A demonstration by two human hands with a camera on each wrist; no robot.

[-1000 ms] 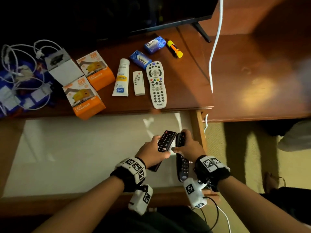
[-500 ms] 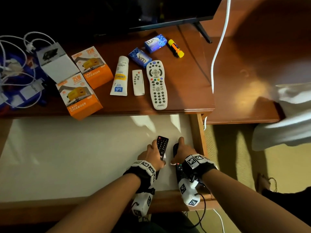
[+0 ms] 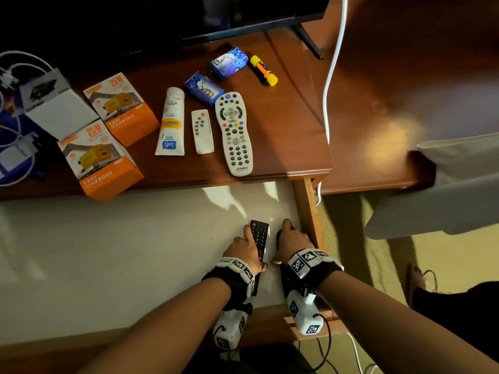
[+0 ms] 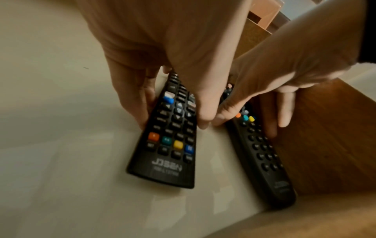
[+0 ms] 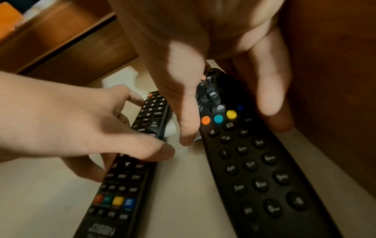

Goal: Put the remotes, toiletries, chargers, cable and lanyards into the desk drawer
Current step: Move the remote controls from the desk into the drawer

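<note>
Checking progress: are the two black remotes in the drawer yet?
In. Both black plastic remotes lie flat on the open wooden drawer's pale floor, beside its right wall, each in a hand's grip.

cable (image 3: 10, 109) cut off (left edge)

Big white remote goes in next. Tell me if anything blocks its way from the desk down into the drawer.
Nothing visible does. The white remote lies at the desk's front edge, directly above the open drawer; its pale floor there is bare.
</note>
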